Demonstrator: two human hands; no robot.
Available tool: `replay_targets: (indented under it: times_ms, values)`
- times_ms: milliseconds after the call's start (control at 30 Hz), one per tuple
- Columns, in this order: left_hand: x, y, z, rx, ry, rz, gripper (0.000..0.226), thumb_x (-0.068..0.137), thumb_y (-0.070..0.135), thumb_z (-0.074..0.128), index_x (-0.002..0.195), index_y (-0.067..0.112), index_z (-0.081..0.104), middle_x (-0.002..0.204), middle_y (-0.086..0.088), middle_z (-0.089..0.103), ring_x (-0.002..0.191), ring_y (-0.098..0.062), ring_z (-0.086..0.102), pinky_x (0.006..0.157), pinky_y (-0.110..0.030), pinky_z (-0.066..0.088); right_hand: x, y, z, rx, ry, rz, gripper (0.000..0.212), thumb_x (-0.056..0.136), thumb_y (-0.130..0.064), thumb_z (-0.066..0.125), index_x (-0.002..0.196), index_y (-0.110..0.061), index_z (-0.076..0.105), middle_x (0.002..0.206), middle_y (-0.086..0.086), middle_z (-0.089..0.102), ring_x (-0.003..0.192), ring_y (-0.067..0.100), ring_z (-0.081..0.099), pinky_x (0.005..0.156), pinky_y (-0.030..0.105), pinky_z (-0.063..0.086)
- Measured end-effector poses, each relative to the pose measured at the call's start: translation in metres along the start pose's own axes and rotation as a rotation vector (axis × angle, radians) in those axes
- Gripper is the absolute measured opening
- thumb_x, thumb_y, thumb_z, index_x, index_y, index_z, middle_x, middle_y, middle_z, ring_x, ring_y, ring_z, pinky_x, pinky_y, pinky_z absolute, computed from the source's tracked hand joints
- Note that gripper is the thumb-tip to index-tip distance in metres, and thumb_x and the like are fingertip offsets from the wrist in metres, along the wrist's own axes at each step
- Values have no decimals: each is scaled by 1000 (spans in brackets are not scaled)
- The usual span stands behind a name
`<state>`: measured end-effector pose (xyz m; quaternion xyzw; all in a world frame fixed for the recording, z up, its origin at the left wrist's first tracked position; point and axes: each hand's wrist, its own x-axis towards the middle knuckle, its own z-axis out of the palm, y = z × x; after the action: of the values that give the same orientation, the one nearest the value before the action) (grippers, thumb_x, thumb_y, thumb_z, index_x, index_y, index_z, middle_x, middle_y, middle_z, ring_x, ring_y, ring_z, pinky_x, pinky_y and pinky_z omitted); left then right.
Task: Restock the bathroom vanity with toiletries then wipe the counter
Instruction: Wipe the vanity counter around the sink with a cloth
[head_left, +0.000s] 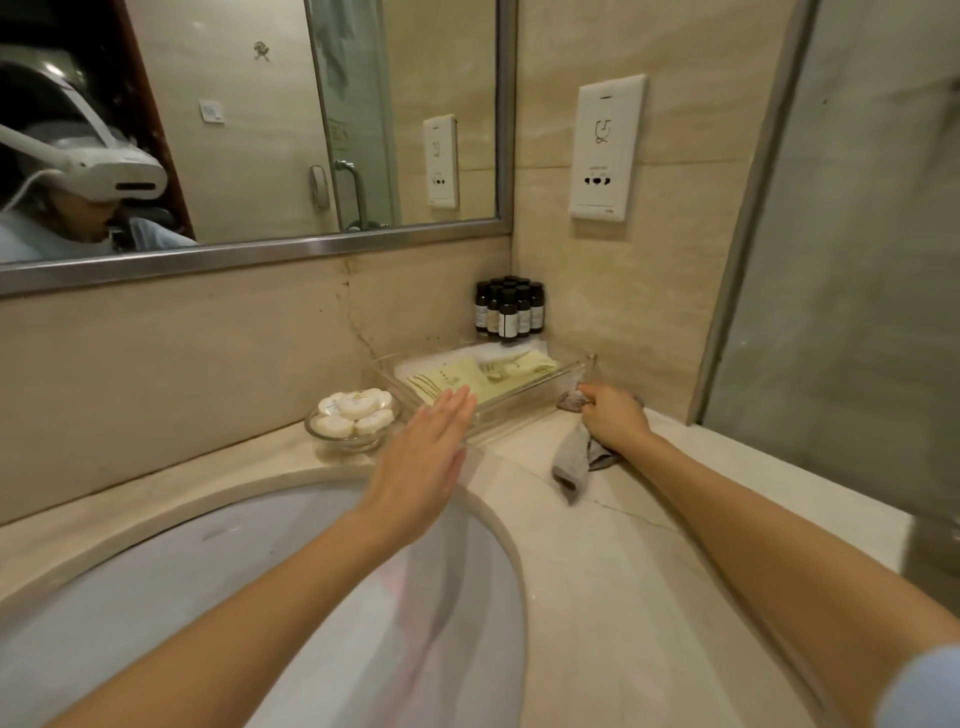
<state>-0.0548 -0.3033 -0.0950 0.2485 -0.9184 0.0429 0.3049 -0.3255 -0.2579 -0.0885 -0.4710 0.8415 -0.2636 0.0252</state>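
Note:
My right hand grips a grey cloth on the beige marble counter, just right of a clear tray. Pale green toiletry packets lie in that tray. My left hand is flat with straight fingers, its fingertips at the tray's front left edge. A small glass bowl holding round white wrapped soaps sits left of the tray. Several dark small bottles stand in the back corner behind the tray.
A white sink basin fills the lower left under my left forearm. A mirror spans the wall behind. A white socket plate is on the right wall, with a glass shower panel further right.

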Motion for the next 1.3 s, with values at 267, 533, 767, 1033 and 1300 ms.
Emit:
replay_targets:
  times_ms: [267,533,767,1033,1300]
  values:
    - [23,-3,10,-285,-5,-226,62,87,-11,50,140,19,43,150,3,35,142,-9,26,112,-15,12,-5,-1,2,-80,-67,-97,48,91,-8,40,138,-16,47,146,9,43,131,28,42,102,31,36]
    - [29,1,2,-283,-13,-280,57,89,-9,44,136,22,50,148,3,41,141,-11,29,116,-27,21,-77,-74,28,-43,-229,-547,58,87,-7,40,144,-22,40,152,1,35,139,18,33,111,30,29]
    - [37,-9,0,-299,-120,-301,53,92,-7,45,135,23,51,147,4,40,139,-11,33,114,-28,28,-46,-44,2,-170,-264,-413,56,91,-10,38,144,-26,37,151,-1,36,135,22,39,107,35,38]
    - [36,-11,2,-289,-114,-283,54,92,-8,38,135,22,51,147,6,40,141,-13,30,116,-34,27,-13,-13,-4,-230,-210,-288,51,94,-14,33,142,-26,40,149,-1,40,131,25,43,104,38,40]
    - [34,-15,4,-351,-92,-256,49,94,-5,40,135,22,51,147,7,40,141,-8,27,117,-26,19,9,19,-7,-224,-127,-71,57,92,-10,35,146,-28,33,145,9,45,125,31,49,99,36,44]
